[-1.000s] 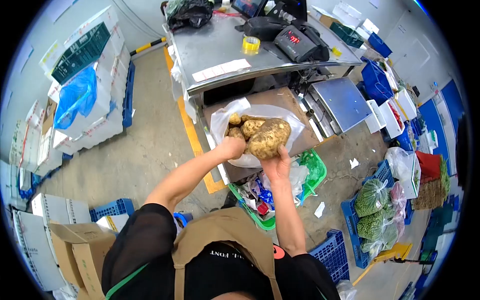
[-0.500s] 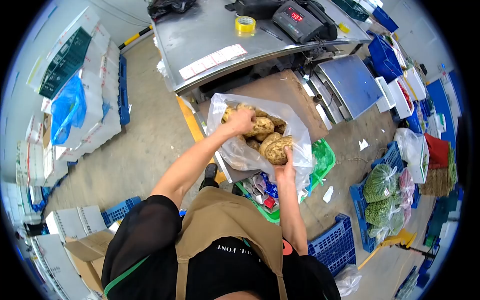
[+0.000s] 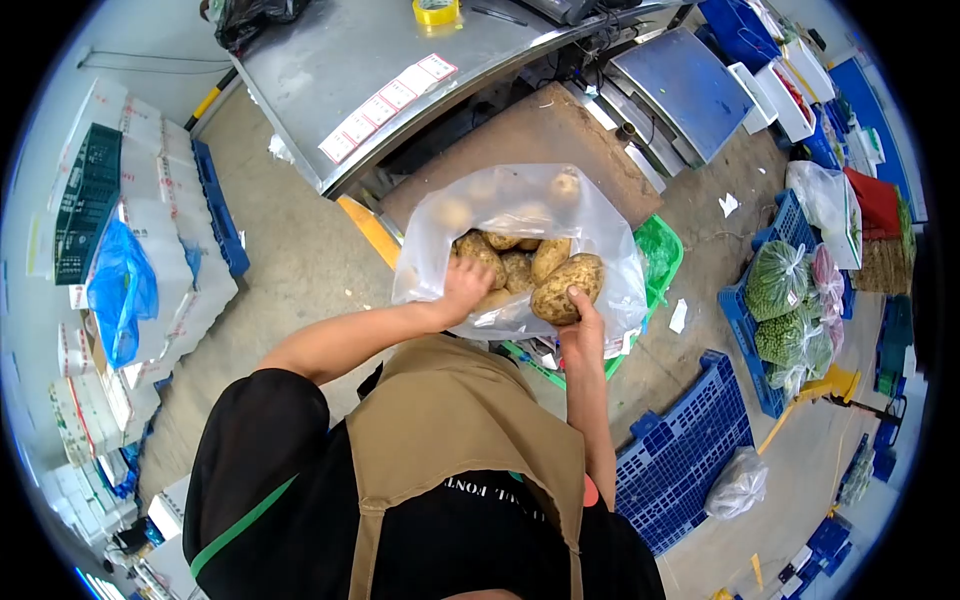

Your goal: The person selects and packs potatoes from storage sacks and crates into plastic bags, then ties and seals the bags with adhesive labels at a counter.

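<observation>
A clear plastic bag (image 3: pixel 420 240) of potatoes lies open in front of me, with several brown, dirt-specked tubers inside. At its right side my right hand (image 3: pixel 582 328) grips a large potato (image 3: pixel 570 288), thumb over the top and the other fingers hidden beneath. My left hand (image 3: pixel 466 288) reaches into the bag's near left part, its fingers curled against another potato (image 3: pixel 480 252). More potatoes (image 3: pixel 516 268) lie between the two hands, and some show blurred through the plastic at the far side.
Behind the bag is a brown board (image 3: pixel 540 140) below a metal table (image 3: pixel 350 60) bearing yellow tape (image 3: pixel 436 11). A platform scale (image 3: pixel 685 90) stands right of it. A green basket (image 3: pixel 660 250) sits partly under the bag. Blue pallets (image 3: pixel 670 450) and bagged green vegetables (image 3: pixel 780 280) are at right.
My left hand has moved from the bag's far left part to its near side. The bag's far side now folds over some potatoes. My right hand still holds the large potato.
</observation>
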Available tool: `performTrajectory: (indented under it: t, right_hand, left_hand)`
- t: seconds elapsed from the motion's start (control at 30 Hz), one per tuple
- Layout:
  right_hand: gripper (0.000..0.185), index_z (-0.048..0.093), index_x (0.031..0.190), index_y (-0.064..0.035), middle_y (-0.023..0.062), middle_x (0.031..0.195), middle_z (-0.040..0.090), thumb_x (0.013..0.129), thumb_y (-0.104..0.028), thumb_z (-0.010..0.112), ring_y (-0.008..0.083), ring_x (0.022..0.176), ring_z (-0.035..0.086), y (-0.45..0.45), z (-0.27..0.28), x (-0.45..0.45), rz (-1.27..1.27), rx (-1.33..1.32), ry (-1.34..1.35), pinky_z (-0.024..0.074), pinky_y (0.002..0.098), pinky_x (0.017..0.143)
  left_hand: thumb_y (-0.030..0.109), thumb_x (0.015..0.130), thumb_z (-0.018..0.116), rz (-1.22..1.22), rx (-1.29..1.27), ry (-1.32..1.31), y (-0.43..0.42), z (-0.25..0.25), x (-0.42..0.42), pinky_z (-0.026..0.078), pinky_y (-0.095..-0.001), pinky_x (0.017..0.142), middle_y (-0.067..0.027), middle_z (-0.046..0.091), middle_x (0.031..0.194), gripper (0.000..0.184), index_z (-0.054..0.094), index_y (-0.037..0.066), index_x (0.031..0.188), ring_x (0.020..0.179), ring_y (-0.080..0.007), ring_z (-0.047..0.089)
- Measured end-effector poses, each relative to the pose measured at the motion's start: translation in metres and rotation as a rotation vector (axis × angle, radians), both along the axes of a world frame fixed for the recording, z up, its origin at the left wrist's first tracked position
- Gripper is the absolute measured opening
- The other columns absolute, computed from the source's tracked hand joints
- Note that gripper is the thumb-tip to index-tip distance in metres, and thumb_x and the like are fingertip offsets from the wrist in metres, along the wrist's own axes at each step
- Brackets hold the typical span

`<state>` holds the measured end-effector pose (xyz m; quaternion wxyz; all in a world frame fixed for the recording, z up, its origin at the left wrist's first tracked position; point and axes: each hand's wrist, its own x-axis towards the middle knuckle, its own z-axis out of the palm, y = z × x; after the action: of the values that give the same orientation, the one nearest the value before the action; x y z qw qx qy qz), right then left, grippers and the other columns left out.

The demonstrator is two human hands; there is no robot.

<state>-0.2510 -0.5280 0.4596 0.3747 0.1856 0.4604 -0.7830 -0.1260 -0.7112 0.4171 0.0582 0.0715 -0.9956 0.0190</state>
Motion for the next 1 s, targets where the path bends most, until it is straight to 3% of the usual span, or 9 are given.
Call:
performTrajectory:
  t: [0.2, 0.33, 0.37, 0.47, 0.57, 0.73, 0.77, 0.87, 1.0]
  right_hand:
    - [0.055, 0.044, 0.126, 0.0021, 0.0146, 0.120, 0.054, 0.077, -0.012, 0.068, 0.0304, 0.110, 0.054, -0.017, 0.005, 0.006, -0.004, -0.016, -0.010, 0.0440, 0.0506, 0.094]
    - [0.054, 0.045, 0.125, 0.0015, 0.0137, 0.119, 0.055, 0.078, -0.012, 0.068, 0.0301, 0.109, 0.054, -0.025, -0.003, 0.006, -0.028, 0.009, 0.004, 0.0445, 0.0509, 0.093]
    - [0.054, 0.045, 0.125, 0.0015, 0.0136, 0.119, 0.055, 0.078, -0.012, 0.068, 0.0301, 0.109, 0.054, -0.027, -0.003, 0.005, -0.031, 0.015, 0.007, 0.0445, 0.0513, 0.093]
    - [0.057, 0.044, 0.126, 0.0016, 0.0137, 0.120, 0.055, 0.079, -0.017, 0.069, 0.0299, 0.110, 0.054, -0.034, -0.007, 0.007, 0.010, 0.023, 0.023, 0.0443, 0.0507, 0.092]
    - [0.060, 0.041, 0.128, 0.0018, 0.0145, 0.121, 0.054, 0.082, -0.025, 0.068, 0.0303, 0.111, 0.053, -0.046, -0.012, 0.009, 0.145, 0.112, 0.020, 0.0448, 0.0477, 0.090]
    - [0.077, 0.032, 0.132, 0.0082, 0.0188, 0.117, 0.052, 0.081, -0.037, 0.069, 0.0277, 0.101, 0.054, -0.060, -0.001, 0.021, 0.407, 0.347, 0.116, 0.0460, 0.0393, 0.081]
    - [0.088, 0.022, 0.135, 0.0118, 0.0207, 0.116, 0.050, 0.079, -0.035, 0.070, 0.0256, 0.094, 0.054, -0.053, -0.023, 0.017, 0.504, 0.343, 0.084, 0.0464, 0.0391, 0.081]
    - [0.087, 0.021, 0.136, 0.0128, 0.0195, 0.114, 0.051, 0.079, -0.031, 0.069, 0.0253, 0.092, 0.055, -0.046, -0.023, 0.026, 0.497, 0.484, 0.110, 0.0471, 0.0390, 0.079]
    - [0.061, 0.047, 0.123, 0.0111, 0.0244, 0.095, 0.063, 0.078, -0.025, 0.068, 0.0303, 0.086, 0.063, -0.030, -0.018, 0.029, 0.724, 0.877, 0.744, 0.0497, 0.0354, 0.076]
  left_hand:
    - [0.019, 0.072, 0.058, -0.435, -0.064, 0.254, -0.023, 0.014, -0.032, 0.041, -0.0361, 0.086, -0.0081, 0.053, 0.099, 0.029, 0.056, 0.007, 0.098, 0.100, -0.0245, 0.050]
    - [0.021, 0.070, 0.062, -0.445, 0.096, -0.121, -0.037, 0.009, -0.037, 0.039, -0.0376, 0.092, -0.0102, 0.054, 0.107, 0.043, 0.053, 0.006, 0.110, 0.107, -0.0273, 0.049]
    - [0.019, 0.066, 0.067, -0.472, 0.269, 0.088, -0.044, -0.003, -0.035, 0.041, -0.0402, 0.091, -0.0148, 0.057, 0.105, 0.056, 0.050, 0.005, 0.117, 0.104, -0.0319, 0.053]
    - [0.016, 0.062, 0.069, -0.217, 0.784, 0.104, -0.052, 0.046, -0.027, 0.044, -0.0414, 0.086, -0.0203, 0.059, 0.101, 0.061, 0.049, 0.002, 0.118, 0.098, -0.0369, 0.057]
    - [0.011, 0.058, 0.074, 0.123, 0.967, 0.174, -0.047, 0.042, -0.023, 0.046, -0.0391, 0.086, -0.0233, 0.060, 0.101, 0.066, 0.048, -0.002, 0.117, 0.095, -0.0380, 0.058]
    - [0.013, 0.061, 0.078, 0.318, 0.819, 0.277, -0.046, 0.072, -0.019, 0.045, -0.0377, 0.089, -0.0212, 0.059, 0.106, 0.068, 0.046, 0.000, 0.120, 0.100, -0.0327, 0.057]
    - [0.014, 0.062, 0.079, 0.446, 0.973, 0.221, -0.050, 0.073, -0.023, 0.045, -0.0369, 0.090, -0.0199, 0.058, 0.108, 0.071, 0.045, 0.000, 0.123, 0.101, -0.0308, 0.057]
    - [0.015, 0.060, 0.080, 0.550, 1.093, 0.256, -0.043, 0.112, -0.030, 0.046, -0.0373, 0.090, -0.0192, 0.058, 0.108, 0.074, 0.045, -0.002, 0.123, 0.102, -0.0298, 0.057]
    - [0.017, 0.059, 0.082, 0.605, 1.162, 0.209, -0.038, 0.140, -0.033, 0.046, -0.0364, 0.091, -0.0190, 0.059, 0.109, 0.077, 0.047, -0.003, 0.124, 0.103, -0.0281, 0.058]
